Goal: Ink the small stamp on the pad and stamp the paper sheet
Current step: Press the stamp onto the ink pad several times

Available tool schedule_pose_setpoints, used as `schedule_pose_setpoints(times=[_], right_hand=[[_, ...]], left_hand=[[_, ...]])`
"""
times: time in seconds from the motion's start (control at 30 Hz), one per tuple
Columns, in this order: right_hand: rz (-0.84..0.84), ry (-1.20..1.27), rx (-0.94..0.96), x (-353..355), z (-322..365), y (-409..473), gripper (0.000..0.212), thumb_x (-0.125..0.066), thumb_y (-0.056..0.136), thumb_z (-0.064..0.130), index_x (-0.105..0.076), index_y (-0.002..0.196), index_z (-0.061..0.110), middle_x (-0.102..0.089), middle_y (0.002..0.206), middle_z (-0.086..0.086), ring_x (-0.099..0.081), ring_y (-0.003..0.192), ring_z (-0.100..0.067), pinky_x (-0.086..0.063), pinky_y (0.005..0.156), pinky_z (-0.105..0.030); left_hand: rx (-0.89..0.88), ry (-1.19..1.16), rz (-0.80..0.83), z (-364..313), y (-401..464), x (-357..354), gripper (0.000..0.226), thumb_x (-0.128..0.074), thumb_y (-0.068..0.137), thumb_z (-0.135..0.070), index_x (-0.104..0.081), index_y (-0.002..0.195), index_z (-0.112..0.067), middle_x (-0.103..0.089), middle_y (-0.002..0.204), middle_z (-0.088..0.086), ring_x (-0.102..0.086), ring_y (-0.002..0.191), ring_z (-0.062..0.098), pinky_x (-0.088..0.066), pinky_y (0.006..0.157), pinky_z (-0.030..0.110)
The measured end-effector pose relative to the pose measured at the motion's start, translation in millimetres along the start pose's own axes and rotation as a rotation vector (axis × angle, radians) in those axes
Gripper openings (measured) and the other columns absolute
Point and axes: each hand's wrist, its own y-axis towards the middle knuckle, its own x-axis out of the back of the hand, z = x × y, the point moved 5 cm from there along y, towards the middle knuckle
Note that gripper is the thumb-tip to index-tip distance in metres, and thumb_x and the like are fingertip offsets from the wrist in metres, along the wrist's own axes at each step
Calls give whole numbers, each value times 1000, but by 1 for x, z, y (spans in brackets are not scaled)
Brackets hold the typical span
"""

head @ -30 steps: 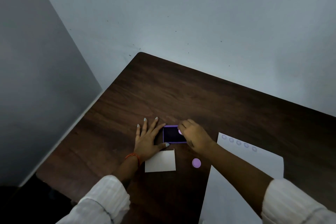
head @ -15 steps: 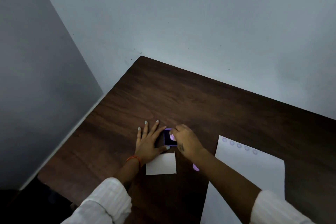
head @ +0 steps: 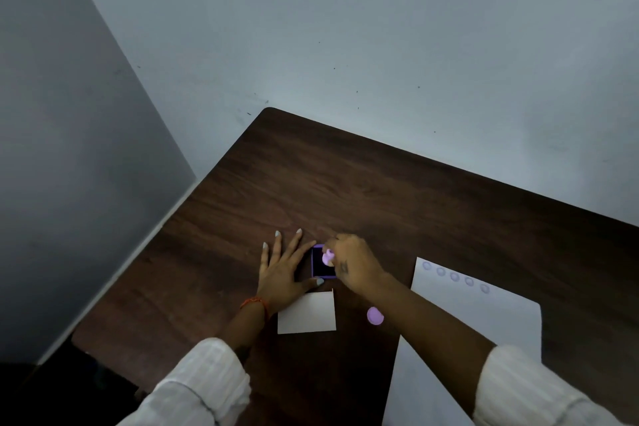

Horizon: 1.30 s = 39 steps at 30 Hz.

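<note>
Your right hand pinches the small stamp between thumb and fingertips, holding it on or just over the dark face of the ink pad at lower centre of the frame; whether the stamp face actually touches the ink cannot be told. Your left hand grasps nothing: it lies flat and spread on the table, its thumb and forefinger flanking the pad's left edge to steady it. The relation that matters next: the paper sheet lies to the lower right of the pad, well apart from it, its long axis running from lower centre up toward the row of faint stamp marks along its top edge. Your right hand is the nearer one and already carries the stamp, so the crossing falls to it. Compared with a second ago, your right hand has moved leftward across the pad, covering more of it. The white card and the round purple cap lie where they did.
</note>
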Motion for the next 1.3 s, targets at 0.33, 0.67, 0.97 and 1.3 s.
schedule_pose_setpoints(times=[0.33,0.67,0.97,1.3], right_hand=[[-68,-254,184,-22,18,-9,50,-60,84,8,-41,130,1,-48,131,-20,-44,120,-32,-42,98,-39],[-103,33,119,4,12,-9,20,-46,91,9,-62,98,-1,-62,105,-20,-57,102,-34,-45,86,-38],[-73,-187,109,-4,24,0,48,-64,83,11,-46,126,2,-45,136,-20,-41,126,-31,-38,103,-38],[-92,24,14,5,20,-2,19,-50,89,10,-61,100,-1,-60,110,-22,-56,104,-36,-45,85,-36]], left_hand=[[2,9,-20,2,1,-2,79,-56,77,-60,-14,142,-43,0,158,-9,19,143,25,17,113,48],[-5,19,-22,2,0,-1,79,-56,77,-60,-15,142,-40,0,158,-8,18,143,27,15,113,49],[3,21,-18,2,1,-1,81,-55,77,-61,-12,143,-39,3,158,-9,19,142,26,16,113,48],[7,6,-11,3,1,0,80,-57,78,-58,-14,143,-40,1,158,-8,18,143,27,14,114,50]])
